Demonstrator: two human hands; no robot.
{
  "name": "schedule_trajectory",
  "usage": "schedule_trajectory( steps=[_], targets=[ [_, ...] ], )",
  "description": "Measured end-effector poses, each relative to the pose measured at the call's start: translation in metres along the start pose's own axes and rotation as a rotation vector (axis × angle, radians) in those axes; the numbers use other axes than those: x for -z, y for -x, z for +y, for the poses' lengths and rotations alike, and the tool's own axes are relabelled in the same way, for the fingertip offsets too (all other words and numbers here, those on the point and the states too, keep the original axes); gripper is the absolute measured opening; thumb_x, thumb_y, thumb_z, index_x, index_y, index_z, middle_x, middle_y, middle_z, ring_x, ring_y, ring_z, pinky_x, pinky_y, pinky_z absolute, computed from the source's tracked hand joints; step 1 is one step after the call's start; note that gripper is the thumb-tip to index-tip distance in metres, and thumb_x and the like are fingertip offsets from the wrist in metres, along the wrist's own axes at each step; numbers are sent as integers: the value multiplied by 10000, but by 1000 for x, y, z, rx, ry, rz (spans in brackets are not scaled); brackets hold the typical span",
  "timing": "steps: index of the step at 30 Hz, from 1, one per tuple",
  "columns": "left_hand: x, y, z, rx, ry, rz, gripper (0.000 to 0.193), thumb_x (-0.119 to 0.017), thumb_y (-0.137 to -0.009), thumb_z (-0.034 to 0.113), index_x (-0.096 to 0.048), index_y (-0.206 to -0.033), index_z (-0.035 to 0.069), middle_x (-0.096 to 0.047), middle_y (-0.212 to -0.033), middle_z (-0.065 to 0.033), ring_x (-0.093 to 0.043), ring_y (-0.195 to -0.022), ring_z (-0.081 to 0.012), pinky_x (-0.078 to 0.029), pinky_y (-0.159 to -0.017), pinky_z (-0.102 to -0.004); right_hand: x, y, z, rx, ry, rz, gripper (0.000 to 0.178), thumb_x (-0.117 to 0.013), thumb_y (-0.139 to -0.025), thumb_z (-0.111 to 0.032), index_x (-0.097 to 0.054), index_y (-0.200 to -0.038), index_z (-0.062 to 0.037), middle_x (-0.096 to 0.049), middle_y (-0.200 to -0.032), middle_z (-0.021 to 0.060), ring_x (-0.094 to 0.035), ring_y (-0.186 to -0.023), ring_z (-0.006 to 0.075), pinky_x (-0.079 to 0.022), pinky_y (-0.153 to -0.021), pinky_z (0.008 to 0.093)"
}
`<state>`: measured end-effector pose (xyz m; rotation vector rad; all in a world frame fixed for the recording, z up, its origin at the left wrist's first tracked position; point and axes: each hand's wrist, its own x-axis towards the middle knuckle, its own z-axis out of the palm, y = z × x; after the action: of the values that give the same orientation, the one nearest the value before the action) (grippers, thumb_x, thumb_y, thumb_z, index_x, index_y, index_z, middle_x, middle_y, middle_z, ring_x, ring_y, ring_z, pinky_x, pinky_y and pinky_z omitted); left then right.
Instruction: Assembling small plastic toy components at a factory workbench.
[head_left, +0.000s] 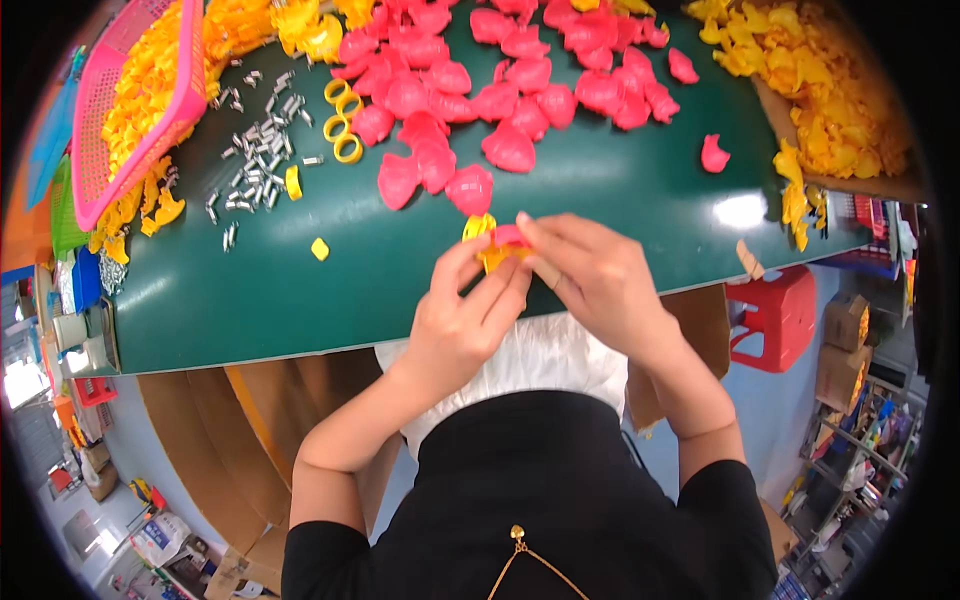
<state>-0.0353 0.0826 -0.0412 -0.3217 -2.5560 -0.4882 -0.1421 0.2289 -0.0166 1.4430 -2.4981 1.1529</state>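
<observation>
Close to the table's near edge, my left hand (462, 305) and my right hand (605, 280) meet around a small yellow and pink plastic part (495, 259). Both hands are closed, pinching it between thumbs and fingertips; the fingers hide much of its shape. A yellow piece (478, 226) shows just past my left fingertips; whether it joins the held part, I cannot tell. Beyond the hands lies a spread of pink molded plastic shells (470, 189). Several yellow rings (348, 148) line up to their left, and a small yellow piece (320, 249) lies left of my hands.
Small metal cylinders (262, 150) are scattered on the green table (380, 290). A pink basket (90, 160) of yellow parts stands far left. At far right a cardboard box holds yellow pieces (840, 110). A red stool (785, 320) stands below the table's right end.
</observation>
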Motion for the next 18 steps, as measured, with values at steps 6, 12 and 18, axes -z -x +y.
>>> schedule_trajectory(
  steps=[6, 12, 18],
  targets=[
    [13, 6, -6, -212, -264, -141, 221, -658, -746, 112, -690, -959, 65, -659, -983, -31, -544, -1108, -236, -449, -875, -371, -5, 9, 21, 124, -118, -46, 322, -682, -773, -8, -673, -1093, -45, -682, -944, 85, -622, -836, 279, -523, -702, 336],
    [21, -7, -17, -475, -317, -176, 135, -624, -772, 125, -666, -879, 54, -658, -918, -62, -546, -1163, -267, -450, -928, -475, 29, -64, 42, 12, -138, -285, 181, -675, -825, -152, -716, -957, -35, -690, -841, 109, -640, -776, 227, -497, -699, 316],
    [12, -8, -12, -351, -273, -112, 193, -630, -765, 117, -663, -932, 28, -658, -928, -101, -582, -1118, -314, -449, -949, -519, 19, -187, 145, 187, 411, 76, 110, -672, -780, -108, -711, -881, -88, -606, -936, 37, -546, -971, 266, -468, -847, 364]
  ],
)
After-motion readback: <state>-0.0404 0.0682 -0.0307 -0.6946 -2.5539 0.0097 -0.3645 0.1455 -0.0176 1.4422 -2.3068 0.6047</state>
